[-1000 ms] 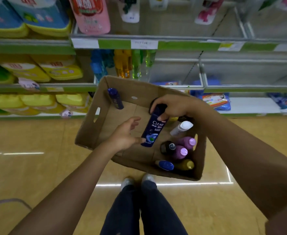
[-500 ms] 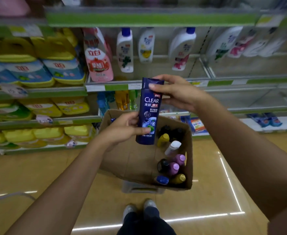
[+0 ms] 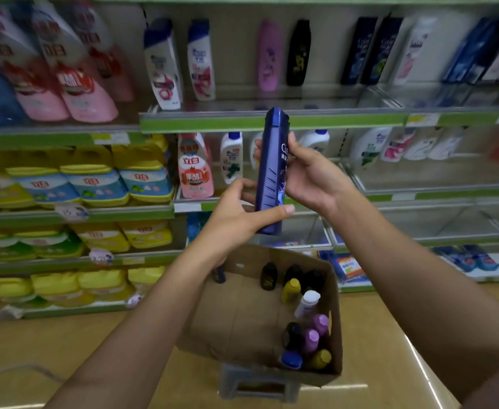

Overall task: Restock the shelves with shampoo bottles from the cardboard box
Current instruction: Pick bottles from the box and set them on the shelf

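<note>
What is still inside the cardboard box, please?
The cardboard box holds upright bottles along its right side, with black, yellow, white, purple and blue caps, plus one dark bottle partly hidden by the left forearm. Their labels cannot be seen.

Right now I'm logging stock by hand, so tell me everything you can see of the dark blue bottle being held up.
The dark blue shampoo bottle is tall, slim, glossy plastic, cap up, roughly upright. Slanted ridges mark its narrow side; the partly hidden label starts "CL". The left hand grips its lower part, thumb across the front; the right hand grips its middle. It is held above the cardboard box, before the shelves.
</note>
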